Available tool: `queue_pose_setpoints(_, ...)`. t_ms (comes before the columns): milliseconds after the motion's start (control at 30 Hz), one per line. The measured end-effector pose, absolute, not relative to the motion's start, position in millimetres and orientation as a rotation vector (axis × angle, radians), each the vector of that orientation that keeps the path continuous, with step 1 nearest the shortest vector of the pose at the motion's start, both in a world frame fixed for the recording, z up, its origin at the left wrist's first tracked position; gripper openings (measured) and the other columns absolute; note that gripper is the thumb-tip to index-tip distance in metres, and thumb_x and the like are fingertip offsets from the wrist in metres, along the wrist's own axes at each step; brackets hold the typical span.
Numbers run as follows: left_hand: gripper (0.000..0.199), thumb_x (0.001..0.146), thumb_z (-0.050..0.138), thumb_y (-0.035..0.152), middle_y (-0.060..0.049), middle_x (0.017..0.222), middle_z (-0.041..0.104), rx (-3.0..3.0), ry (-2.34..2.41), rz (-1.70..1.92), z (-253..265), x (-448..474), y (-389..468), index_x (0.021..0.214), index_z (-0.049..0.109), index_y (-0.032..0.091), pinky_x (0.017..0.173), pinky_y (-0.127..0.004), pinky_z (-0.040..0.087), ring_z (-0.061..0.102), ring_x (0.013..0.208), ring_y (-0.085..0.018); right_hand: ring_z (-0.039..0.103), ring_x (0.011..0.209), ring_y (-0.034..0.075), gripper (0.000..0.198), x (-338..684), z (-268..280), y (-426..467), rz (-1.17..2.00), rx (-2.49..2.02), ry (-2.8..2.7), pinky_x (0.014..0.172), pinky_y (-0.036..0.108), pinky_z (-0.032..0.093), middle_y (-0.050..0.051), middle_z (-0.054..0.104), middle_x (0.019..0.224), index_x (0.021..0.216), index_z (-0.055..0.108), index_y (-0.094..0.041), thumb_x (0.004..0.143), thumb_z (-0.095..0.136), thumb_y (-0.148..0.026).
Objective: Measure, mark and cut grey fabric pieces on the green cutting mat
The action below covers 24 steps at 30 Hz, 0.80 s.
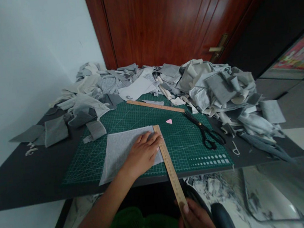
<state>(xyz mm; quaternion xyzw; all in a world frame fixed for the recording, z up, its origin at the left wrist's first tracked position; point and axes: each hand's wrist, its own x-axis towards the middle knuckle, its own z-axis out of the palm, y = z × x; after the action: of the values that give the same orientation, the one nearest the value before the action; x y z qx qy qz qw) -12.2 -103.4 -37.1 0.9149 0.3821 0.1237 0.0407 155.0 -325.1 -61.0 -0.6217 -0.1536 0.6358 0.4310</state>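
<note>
Ruler (169, 164) — in right hand (199, 220), fabric (120, 148) (pale) beyond

Gray sheet (122, 144): matt cloth, thin; near ruler (170, 167) and far ruler (153, 107): bare-looking wood; cutting mat (130, 120): matt plastic; scraps (221, 87): rumpled matt cloth; desk (22, 176): smooth, matt; door (153, 20): glossy wood; door handle (216, 49): brassy metal.

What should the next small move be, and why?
Probably have the right hand release its ruler and take the pink piece, perhaps for marking: the ruler lies along the right side of the cloth, the left hand rests there, and that piece is nearby.
</note>
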Motion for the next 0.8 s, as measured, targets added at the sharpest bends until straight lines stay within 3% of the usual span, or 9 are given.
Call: queue_pose_setpoints(800,0.047,0.107,0.041,0.023,-0.002,0.160,0.050,2.812,1.125,0.405,-34.2,-13.1,-102.8,0.153,0.049,0.024,0.122,-0.048,0.030,0.038,0.147,-0.031,0.054,0.040,0.014,0.087,168.2,-54.1,-325.4,1.591,-1.646,-0.476,0.040,0.022,0.038,-0.002,0.061,0.049,0.113,0.069,-0.015,0.068,0.071,-0.090)
